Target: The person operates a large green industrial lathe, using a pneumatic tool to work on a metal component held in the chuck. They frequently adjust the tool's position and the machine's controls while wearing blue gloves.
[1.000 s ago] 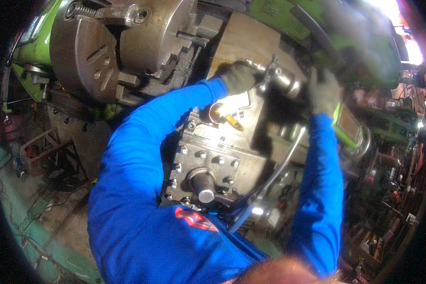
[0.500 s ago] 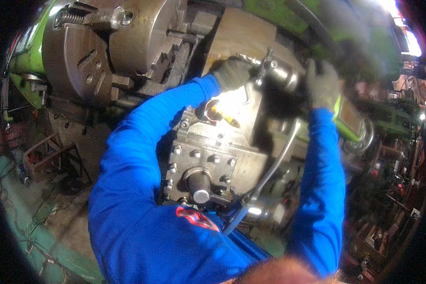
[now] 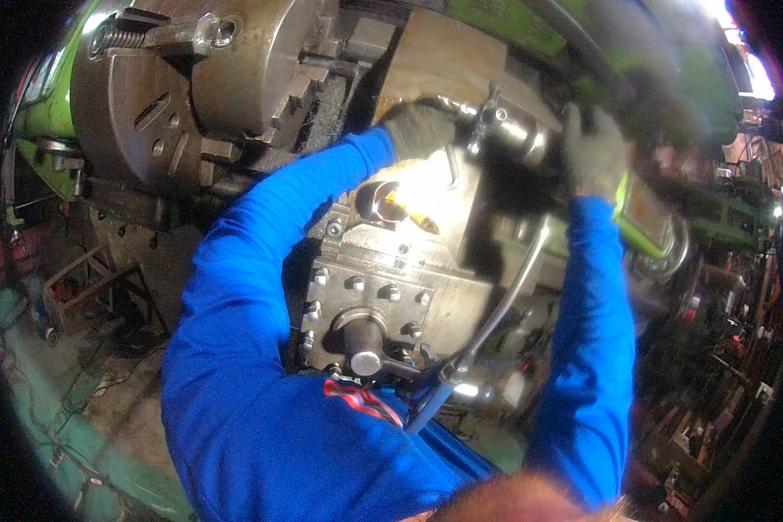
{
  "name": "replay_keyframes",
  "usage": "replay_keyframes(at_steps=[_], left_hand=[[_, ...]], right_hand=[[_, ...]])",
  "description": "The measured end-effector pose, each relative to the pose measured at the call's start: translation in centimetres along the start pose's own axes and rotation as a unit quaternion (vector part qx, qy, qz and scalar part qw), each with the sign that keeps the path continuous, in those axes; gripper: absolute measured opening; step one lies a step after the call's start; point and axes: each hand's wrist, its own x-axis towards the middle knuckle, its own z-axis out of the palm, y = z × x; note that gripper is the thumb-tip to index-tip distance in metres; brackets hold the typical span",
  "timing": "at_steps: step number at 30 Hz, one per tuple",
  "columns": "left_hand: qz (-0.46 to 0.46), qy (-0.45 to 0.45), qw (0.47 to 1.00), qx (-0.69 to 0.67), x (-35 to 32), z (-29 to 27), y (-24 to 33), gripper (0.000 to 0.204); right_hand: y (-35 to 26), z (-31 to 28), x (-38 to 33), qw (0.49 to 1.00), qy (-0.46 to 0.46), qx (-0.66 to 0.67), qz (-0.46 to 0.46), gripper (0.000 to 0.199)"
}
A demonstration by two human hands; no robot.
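Observation:
My gloved left hand is closed round one end of a shiny metal rod, which points toward a bright cylindrical metal holder. A short cross bar stands at the holder's near end. My gloved right hand is at the holder's far right side, by dark, blurred machine parts. Its thumb and fingers show a gap, but blur hides what they touch. A bent L-shaped key lies just below the left hand, beside a bright glare.
A large lathe chuck with stepped jaws fills the upper left. Nearer me is a bolted tool post with a long lever. A round dark-centred part and a yellow object lie on the slide. Green machine housing stands right.
My left hand has shifted slightly to the left, with its fingers still round the rod. The right hand stays in nearly the same place.

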Motion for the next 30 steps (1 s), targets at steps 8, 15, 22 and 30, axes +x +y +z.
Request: replay_keyframes(at_steps=[8, 15, 22, 30], left_hand=[[-0.009, 0.147, 0.987, -0.057, 0.5, 0.4, 1.2, 0.017], [0.030, 0.086, 0.994, -0.065, 0.0, -2.5, 0.2, 0.024], [-0.133, -0.009, 0.916, -0.378, -1.7, -7.7, 0.7, 0.026], [-0.249, 0.014, 0.832, -0.496, -10.6, -13.3, 1.0, 0.049]], right_hand=[[-0.2, -0.4, -0.2, 1.000, -0.006, 0.008, 0.016, 0.050], [0.0, -0.2, -0.1, 1.000, -0.002, -0.010, 0.022, 0.054], [0.5, 0.0, -0.2, 0.999, 0.021, 0.024, 0.020, 0.049], [0.7, -0.2, 0.1, 1.000, -0.011, 0.024, 0.011, 0.043]])
